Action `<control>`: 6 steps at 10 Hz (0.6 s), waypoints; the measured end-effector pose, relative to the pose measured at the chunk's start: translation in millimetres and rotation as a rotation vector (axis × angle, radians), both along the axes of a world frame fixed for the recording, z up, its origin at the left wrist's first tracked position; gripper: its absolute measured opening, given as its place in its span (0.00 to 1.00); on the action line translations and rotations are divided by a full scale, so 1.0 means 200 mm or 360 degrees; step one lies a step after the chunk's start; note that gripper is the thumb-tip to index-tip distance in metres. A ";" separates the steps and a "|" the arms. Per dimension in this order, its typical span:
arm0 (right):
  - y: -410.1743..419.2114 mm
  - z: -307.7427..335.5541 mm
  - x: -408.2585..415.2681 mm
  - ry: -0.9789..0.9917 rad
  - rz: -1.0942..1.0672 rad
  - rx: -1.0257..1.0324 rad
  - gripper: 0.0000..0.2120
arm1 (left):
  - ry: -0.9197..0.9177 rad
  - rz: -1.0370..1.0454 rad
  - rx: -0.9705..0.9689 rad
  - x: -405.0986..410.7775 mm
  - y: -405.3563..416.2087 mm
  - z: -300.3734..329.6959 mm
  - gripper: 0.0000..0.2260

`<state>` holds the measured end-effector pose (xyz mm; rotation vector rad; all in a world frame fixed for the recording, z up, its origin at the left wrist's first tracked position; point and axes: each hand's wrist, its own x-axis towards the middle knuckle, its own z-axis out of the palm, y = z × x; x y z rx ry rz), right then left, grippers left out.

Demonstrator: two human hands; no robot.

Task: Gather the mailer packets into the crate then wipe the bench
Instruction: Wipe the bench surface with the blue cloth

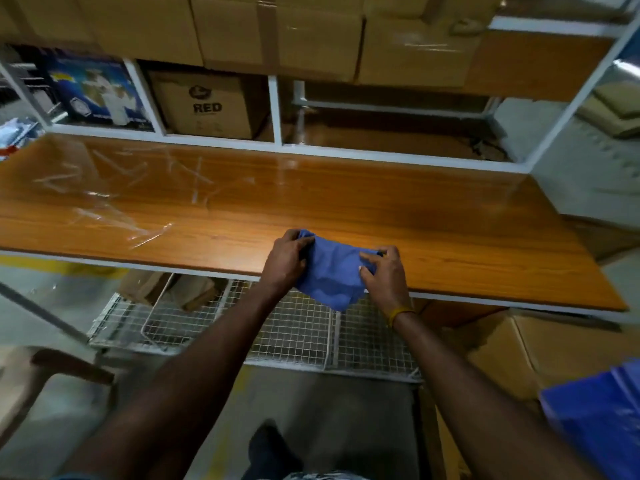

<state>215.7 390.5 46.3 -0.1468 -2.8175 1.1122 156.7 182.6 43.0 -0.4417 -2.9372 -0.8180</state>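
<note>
Both hands grip a bunched blue cloth (330, 271) at the near edge of the wooden bench (381, 209): the left hand (285, 259) closes its fingers around the cloth's left end, and the right hand (384, 271) pinches the right end, fingers curled onto the fabric. Stretched between them, the cloth has its long axis running left to right along the bench edge, with a loose corner drooping over the edge toward the wire mesh rack (294, 327) below. A yellow band (400, 312) circles the right wrist. On the bench's left part lies crinkled clear plastic film (114, 195), well apart from the cloth. Behind the bench, cardboard boxes (207, 103) fill white-framed shelves. A blue crate (602, 420) shows at the lower right edge, its contents out of view.
</note>
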 end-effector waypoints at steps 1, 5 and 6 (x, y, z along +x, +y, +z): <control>0.04 -0.05 -0.01 -0.0019 -0.0196 -0.0131 0.16 | -0.0053 -0.0113 -0.0025 -0.09 0.10 0.01 0.16; 0.15 -0.32 -0.12 -0.0165 -0.0838 0.0012 0.12 | -0.0049 -0.1042 -0.0307 -0.69 0.57 -0.15 0.28; 0.20 -0.34 -0.15 -0.0180 -0.0986 0.0536 0.07 | 0.0008 -0.1175 -0.0298 -0.80 0.64 -0.19 0.32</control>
